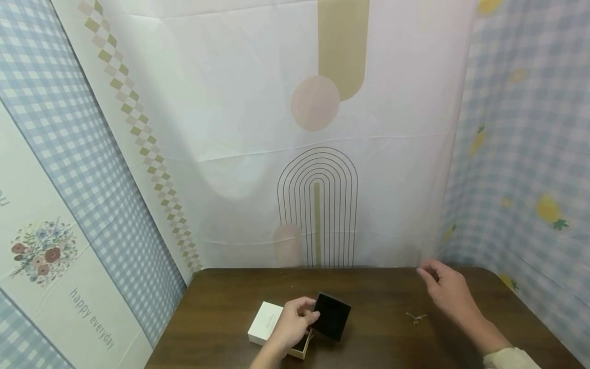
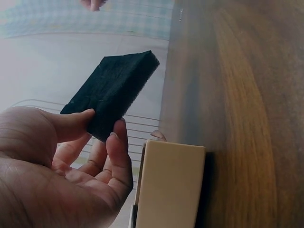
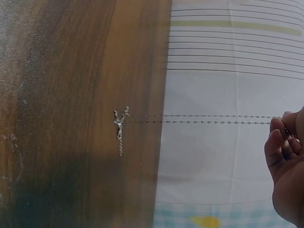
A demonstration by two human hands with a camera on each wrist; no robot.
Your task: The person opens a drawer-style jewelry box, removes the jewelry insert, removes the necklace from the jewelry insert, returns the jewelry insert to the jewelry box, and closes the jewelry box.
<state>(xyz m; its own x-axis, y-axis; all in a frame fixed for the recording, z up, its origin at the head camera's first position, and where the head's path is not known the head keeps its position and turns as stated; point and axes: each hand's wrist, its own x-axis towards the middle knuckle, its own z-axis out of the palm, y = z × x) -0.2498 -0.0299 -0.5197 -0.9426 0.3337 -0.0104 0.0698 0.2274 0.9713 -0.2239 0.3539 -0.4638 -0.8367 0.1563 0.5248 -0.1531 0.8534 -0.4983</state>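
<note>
Between thumb and fingers, my left hand [image 1: 293,324] pinches a square black foam pad [image 1: 332,316] by one edge. The left wrist view shows the pad's [image 2: 107,85] thickness and porous side, tilted above the table. Just below that hand is a small jewelry box with a white lid [image 1: 264,322] and a tan side [image 2: 172,185], partly hidden by the wrist. At the right, my raised right hand [image 1: 448,291] pinches a thin necklace chain [image 3: 213,122]. Two strands run straight down from the fingertips to a small silvery branch-shaped pendant [image 3: 119,129], which hangs close over the table.
The dark brown wooden table [image 1: 378,343] has rounded back corners. Behind it hangs a white patterned cloth [image 1: 235,215]. Blue checked cloths [image 1: 521,154] hang along both sides.
</note>
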